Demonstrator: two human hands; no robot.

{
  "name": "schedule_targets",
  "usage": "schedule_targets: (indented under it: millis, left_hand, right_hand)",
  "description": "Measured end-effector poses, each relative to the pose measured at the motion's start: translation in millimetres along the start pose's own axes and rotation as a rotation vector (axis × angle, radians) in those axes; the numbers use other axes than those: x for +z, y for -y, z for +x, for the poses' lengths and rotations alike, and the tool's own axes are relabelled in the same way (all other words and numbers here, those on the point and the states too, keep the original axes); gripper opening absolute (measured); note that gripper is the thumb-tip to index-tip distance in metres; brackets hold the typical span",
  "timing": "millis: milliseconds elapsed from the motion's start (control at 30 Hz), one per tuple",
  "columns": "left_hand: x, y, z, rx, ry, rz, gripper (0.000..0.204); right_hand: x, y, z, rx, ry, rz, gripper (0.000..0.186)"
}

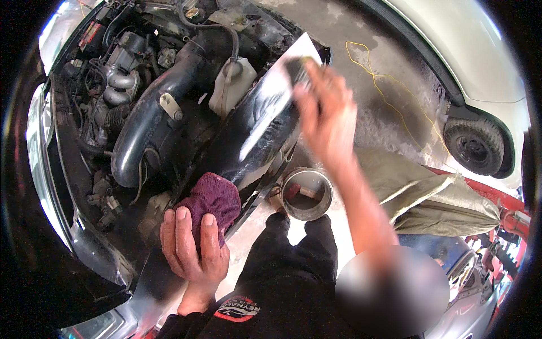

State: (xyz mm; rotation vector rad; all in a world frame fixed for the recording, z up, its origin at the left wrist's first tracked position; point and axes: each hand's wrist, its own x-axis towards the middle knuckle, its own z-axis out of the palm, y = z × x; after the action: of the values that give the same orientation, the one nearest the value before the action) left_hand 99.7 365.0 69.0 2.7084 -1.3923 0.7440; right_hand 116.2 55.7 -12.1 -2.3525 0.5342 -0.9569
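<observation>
In front of me lies the glossy black fender [234, 161] of a car, wet-looking and streaked with bright reflections. My left hand [195, 246] grips a folded maroon cloth [219, 195], which rests on the fender's near end. Farther up, my right hand [330, 116] is smeared by motion. Its fingers close round a small dark block [297, 70], pressed against the far part of the fender. The block's exact kind is too blurred to tell.
An open engine bay with a black intake duct [149, 121] and a white plastic reservoir [232, 87] lies left. A bucket [307, 215] holding reddish pieces stands by my feet. Rightward are a tan cover [435, 206], a yellow cord [389, 104] and a pale vehicle [485, 51].
</observation>
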Motion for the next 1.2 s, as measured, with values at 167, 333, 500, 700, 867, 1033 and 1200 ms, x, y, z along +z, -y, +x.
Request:
schedule_targets:
  millis: [167,333,500,700,867,1033,1200]
  left_hand:
    - [1,0,-2,0.008,-0.007,0.003,0.040]
    - [2,0,-2,0.008,-0.024,0.005,0.037]
    - [3,-2,0,-0.013,-0.035,0.011,0.037]
    - [2,-4,4,-0.036,-0.052,-0.015,0.047]
    - [13,-17,32,-0.090,-0.067,-0.068,0.050]
    - [76,-61,110,-0.072,-0.166,0.040,0.052]
    - [163,-116,201,-0.027,-0.318,0.136,0.029]
  right_hand:
    - [3,-14,22,0.225,0.037,0.022,0.041]
    - [-2,-2,1,0.083,-0.004,0.024,0.041]
    - [2,-13,30,0.342,0.047,0.021,0.042]
    - [4,-3,0,0.036,0.004,0.024,0.041]
    - [11,-47,41,0.228,-0.051,0.040,0.043]
    - [3,-88,-24,0.431,-0.067,0.227,0.044]
    - [-38,-123,-97,0.709,-0.013,0.523,0.044]
